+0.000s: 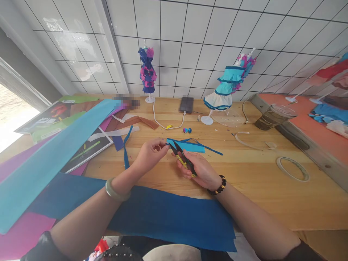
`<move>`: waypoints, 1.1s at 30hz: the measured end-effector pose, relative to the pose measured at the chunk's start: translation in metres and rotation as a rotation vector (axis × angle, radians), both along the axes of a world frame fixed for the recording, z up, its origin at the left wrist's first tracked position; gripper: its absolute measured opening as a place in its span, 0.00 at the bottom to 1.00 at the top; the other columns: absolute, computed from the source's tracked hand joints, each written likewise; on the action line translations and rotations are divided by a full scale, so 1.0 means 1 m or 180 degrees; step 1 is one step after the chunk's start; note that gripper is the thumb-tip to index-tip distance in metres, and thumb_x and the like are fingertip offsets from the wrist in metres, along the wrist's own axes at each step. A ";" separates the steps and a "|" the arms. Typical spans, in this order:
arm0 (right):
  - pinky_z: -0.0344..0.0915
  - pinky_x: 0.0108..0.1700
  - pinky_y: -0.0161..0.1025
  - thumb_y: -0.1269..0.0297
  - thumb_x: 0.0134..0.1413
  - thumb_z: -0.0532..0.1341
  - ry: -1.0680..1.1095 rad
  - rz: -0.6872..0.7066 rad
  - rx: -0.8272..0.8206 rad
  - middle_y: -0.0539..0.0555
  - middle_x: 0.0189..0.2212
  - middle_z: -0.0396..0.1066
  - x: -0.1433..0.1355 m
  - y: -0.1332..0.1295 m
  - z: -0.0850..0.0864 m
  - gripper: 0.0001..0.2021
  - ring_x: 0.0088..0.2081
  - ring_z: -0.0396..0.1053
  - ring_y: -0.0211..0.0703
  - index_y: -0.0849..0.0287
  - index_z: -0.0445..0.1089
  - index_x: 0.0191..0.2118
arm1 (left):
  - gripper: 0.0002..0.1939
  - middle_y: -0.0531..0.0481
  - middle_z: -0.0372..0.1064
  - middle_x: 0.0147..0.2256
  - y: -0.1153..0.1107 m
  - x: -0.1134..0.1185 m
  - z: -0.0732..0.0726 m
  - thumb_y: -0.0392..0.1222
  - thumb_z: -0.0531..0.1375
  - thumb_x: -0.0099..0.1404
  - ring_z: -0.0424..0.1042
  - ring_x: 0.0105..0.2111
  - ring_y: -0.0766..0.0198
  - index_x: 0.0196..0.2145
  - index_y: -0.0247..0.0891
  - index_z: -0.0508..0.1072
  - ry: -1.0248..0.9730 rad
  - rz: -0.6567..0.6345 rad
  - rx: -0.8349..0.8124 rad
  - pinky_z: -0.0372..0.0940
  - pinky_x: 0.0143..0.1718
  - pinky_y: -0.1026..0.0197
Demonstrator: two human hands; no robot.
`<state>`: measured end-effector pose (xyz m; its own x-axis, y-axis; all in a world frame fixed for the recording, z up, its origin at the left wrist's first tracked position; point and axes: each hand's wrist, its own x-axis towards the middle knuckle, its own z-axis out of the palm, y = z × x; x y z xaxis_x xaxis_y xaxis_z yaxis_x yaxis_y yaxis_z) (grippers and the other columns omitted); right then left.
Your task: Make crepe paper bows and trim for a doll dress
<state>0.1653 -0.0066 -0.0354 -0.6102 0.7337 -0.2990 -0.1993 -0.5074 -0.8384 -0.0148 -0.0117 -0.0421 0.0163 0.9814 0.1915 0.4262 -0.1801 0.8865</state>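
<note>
My right hand is wrapped round a pair of thread snips with black blades and a yellow part on the handle. The blades point up and left, slightly apart at the tips. Just left of those tips, my left hand is closed in a pinch; whatever lies between its fingertips is too small to make out. Behind the snips lies a light blue fabric strip, its left end close to my left fingertips. A narrow dark blue strip runs along it. A small multicoloured bow rests farther back.
Wide dark blue fabric lies under my forearms. Light blue fabric and magazines cover the left. Two dressed doll stands are at the wall. A plastic cup and tape roll are at right.
</note>
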 end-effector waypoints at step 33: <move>0.42 0.15 0.28 0.55 0.55 0.54 0.0063 0.0028 -0.0207 0.48 0.20 0.63 0.003 0.002 -0.001 0.16 0.13 0.47 0.24 0.64 0.69 0.35 | 0.10 0.49 0.68 0.30 -0.002 -0.001 -0.002 0.43 0.55 0.61 0.65 0.33 0.64 0.29 0.34 0.71 -0.0424 -0.0329 0.0027 0.60 0.36 0.62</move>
<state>0.1682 -0.0049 -0.0364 -0.6228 0.7077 -0.3335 -0.2108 -0.5624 -0.7995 -0.0158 -0.0133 -0.0442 0.0912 0.9741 0.2069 0.2837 -0.2246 0.9322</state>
